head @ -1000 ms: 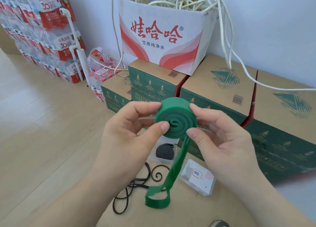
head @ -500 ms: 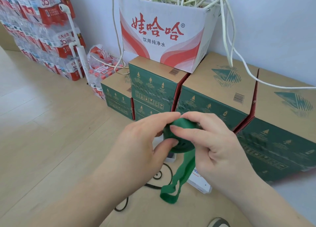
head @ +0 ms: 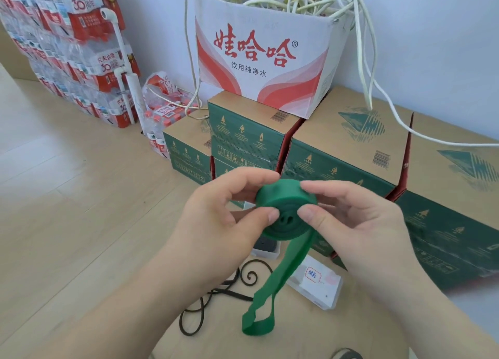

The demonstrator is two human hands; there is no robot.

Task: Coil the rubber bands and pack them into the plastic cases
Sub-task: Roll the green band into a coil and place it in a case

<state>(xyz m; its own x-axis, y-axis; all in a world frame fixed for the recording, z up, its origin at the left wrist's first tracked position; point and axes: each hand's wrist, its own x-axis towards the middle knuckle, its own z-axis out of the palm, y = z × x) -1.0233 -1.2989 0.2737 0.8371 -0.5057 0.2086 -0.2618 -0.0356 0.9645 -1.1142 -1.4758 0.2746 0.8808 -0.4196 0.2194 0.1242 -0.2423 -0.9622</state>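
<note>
Where the two hands meet, a green rubber band (head: 283, 196) is wound into a thick, flat coil. Its layers show as rings on the face turned toward the camera, with a small dark gap at the centre. The left hand (head: 216, 218) pinches the coil's left side and the right hand (head: 359, 223) pinches its right side. Each thumb presses on the near face and each forefinger reaches over the top edge, so both hands are clamped on the coil, close together with only the coil between them.

From the coil's lower right edge, just under the right thumb, the unwound tail (head: 286, 275) hangs down and leftward, ending in a flattened loop between the two forearms.

Below the right hand, just beside the tail, lies a clear plastic case (head: 325, 291) with a handwritten label. A second case (head: 266, 250), holding something dark, peeks out directly beneath the coil. A loose black rubber band (head: 229, 292) curls below the left hand.
</note>
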